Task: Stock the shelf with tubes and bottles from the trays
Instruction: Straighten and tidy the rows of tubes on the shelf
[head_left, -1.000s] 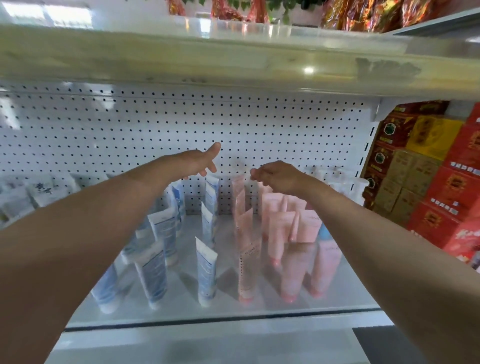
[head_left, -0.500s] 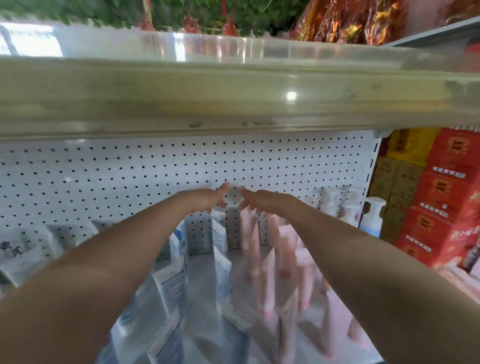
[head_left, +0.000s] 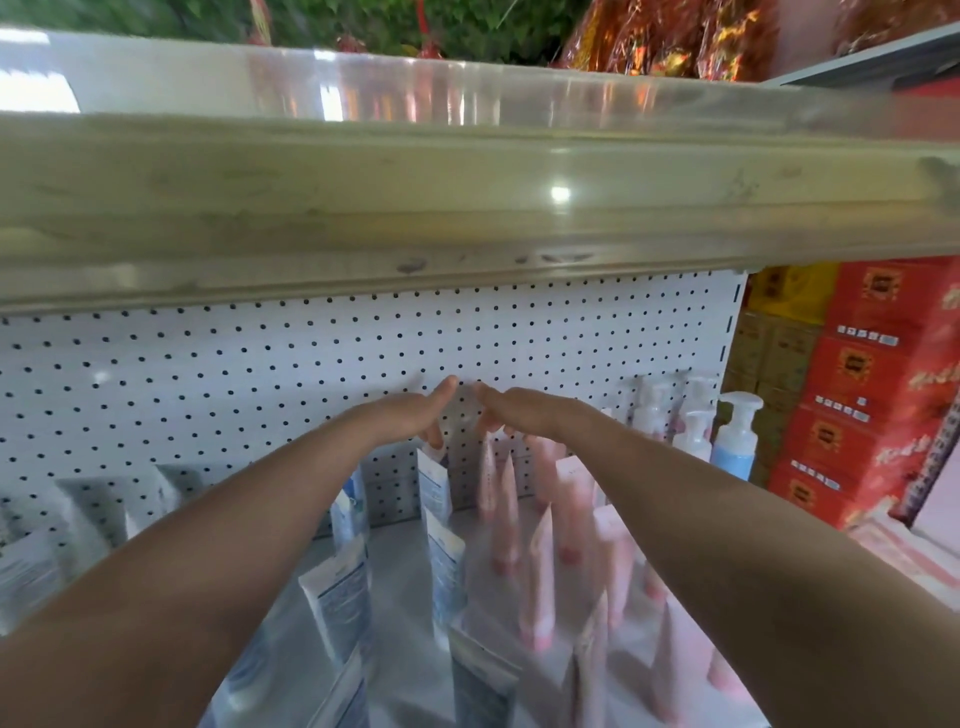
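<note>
Both my arms reach deep into the shelf. My left hand (head_left: 415, 413) and my right hand (head_left: 511, 410) are side by side near the pegboard, fingers stretched forward, holding nothing. Below them, blue-and-white tubes (head_left: 436, 488) stand in rows on the left and pink tubes (head_left: 540, 566) stand cap-down on the right of the white shelf floor (head_left: 395, 587). My left fingertips hang just above the rearmost blue tube; my right fingertips are over the rearmost pink tubes. White pump bottles (head_left: 735, 431) stand at the back right.
The upper shelf's edge (head_left: 467, 208) runs close overhead. The white pegboard (head_left: 260, 374) closes the back. Pale boxes (head_left: 67, 519) stand at the left. Red and yellow cartons (head_left: 857, 395) are stacked beyond the shelf's right end.
The view has tilted up and moved closer to the shelf. Both hands have pushed further back toward the pegboard and come nearer to each other.
</note>
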